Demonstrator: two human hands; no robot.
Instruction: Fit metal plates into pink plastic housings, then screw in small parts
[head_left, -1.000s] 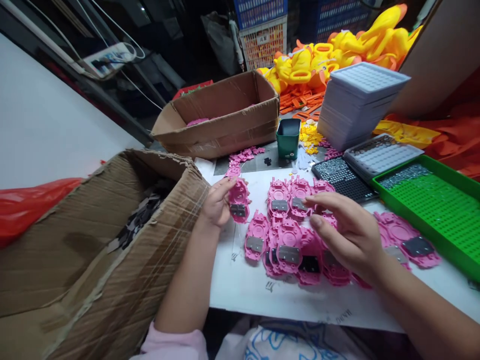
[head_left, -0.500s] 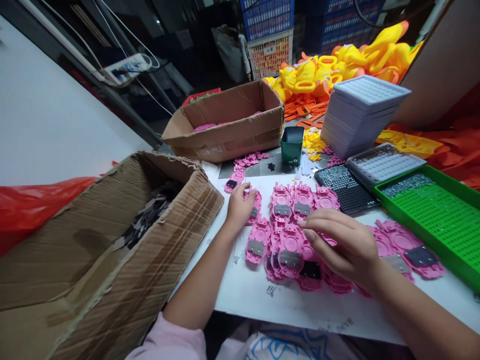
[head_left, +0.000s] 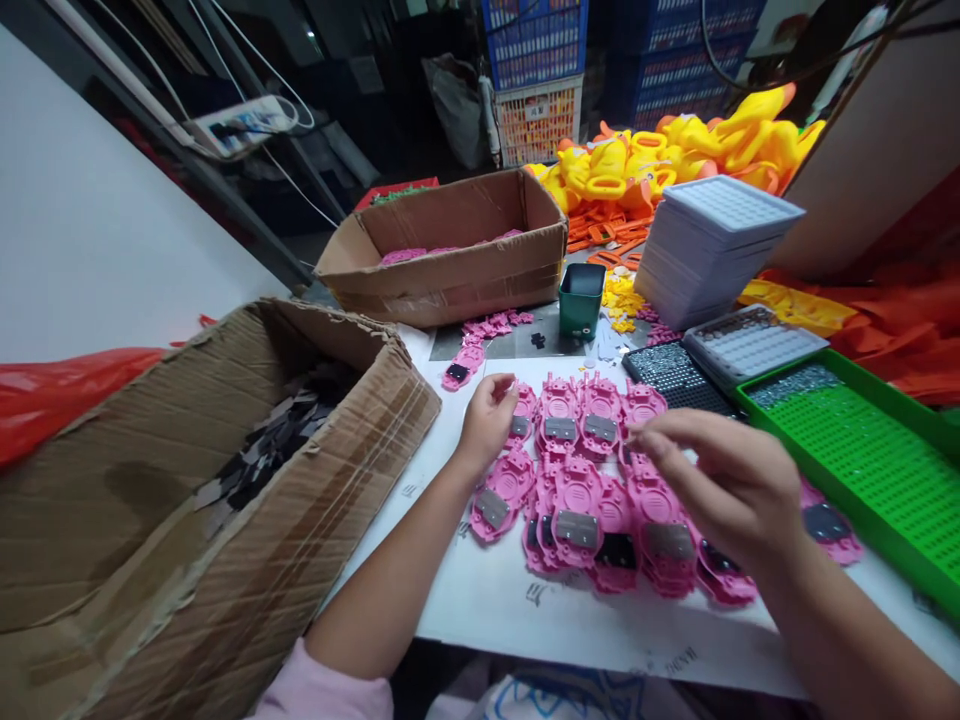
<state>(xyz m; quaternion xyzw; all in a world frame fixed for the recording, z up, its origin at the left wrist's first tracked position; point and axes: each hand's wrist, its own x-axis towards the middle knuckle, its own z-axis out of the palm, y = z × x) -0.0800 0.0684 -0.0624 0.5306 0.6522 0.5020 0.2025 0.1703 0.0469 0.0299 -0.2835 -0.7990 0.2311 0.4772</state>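
Pink plastic shells point(head_left: 577, 500) with grey or black plates lie in overlapping rows and stacks on the white tabletop. My left hand point(head_left: 486, 425) is at the upper left of these rows, fingers curled and tips together, beside a pink shell point(head_left: 523, 412) it partly covers. Whatever sits in its fingertips is too small to name. Over the right-hand columns hovers my right hand point(head_left: 731, 485), thumb and forefinger pinched close to a shell point(head_left: 645, 400). Its pinch hides anything small inside, and the hand blocks some shells below.
An open cardboard box point(head_left: 360, 440) with dark flat pieces stands at left; another box point(head_left: 450, 280) holds pink parts. A dark green cup point(head_left: 581, 300), black tray point(head_left: 675, 375), green tray point(head_left: 862, 470) and white tray stack point(head_left: 709, 255) stand behind and right. Yellow toys point(head_left: 675, 150) are piled behind.
My right hand has moved right, from the middle columns to the right-hand ones. My left fingers have curled in more. The shell at lower left now lies more tilted. The view shifted slightly.
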